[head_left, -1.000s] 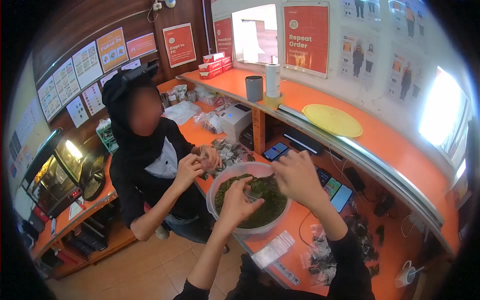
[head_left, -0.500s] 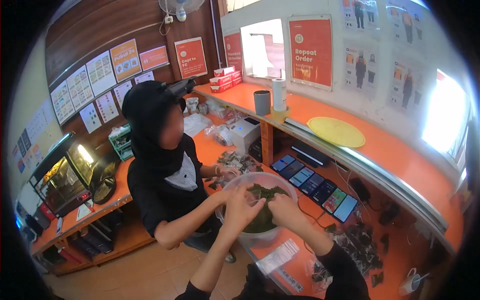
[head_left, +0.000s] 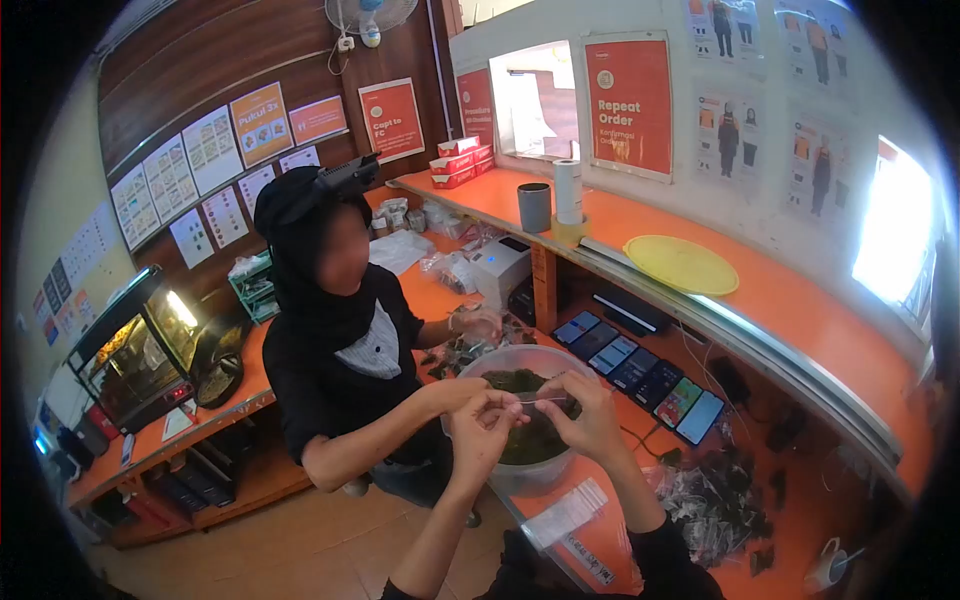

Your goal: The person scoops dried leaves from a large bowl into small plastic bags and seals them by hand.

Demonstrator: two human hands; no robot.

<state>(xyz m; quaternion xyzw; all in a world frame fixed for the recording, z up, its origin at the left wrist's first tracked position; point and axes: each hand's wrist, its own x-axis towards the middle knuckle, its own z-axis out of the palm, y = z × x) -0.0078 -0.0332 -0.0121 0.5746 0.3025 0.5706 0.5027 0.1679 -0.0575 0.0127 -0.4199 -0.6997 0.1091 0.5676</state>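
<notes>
Reaching in from nine o'clock, a co-worker's arm (head_left: pixel 375 435) is held across the edge of the translucent bowl (head_left: pixel 522 482). Over the bowl's green contents (head_left: pixel 535 442), what looks like a small clear bag (head_left: pixel 540 401) is pinched at either end by the left hand (head_left: pixel 485 425) and right hand (head_left: pixel 585 412), presumably so spills would be caught. At five o'clock from the bowl, flat bags (head_left: pixel 565 512) are laid, apparently within easy reach; at two to three, phones (head_left: pixel 637 368) are lined up screens-up, likely for reading; at four, packets (head_left: pixel 710 500) are heaped apart, perhaps for separation.

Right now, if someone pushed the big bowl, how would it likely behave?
The bowl would probably slide before tipping, being wide and squat. Looking like translucent plastic, it may flex slightly. The green flakes inside might shift or spill if jolted.
</notes>
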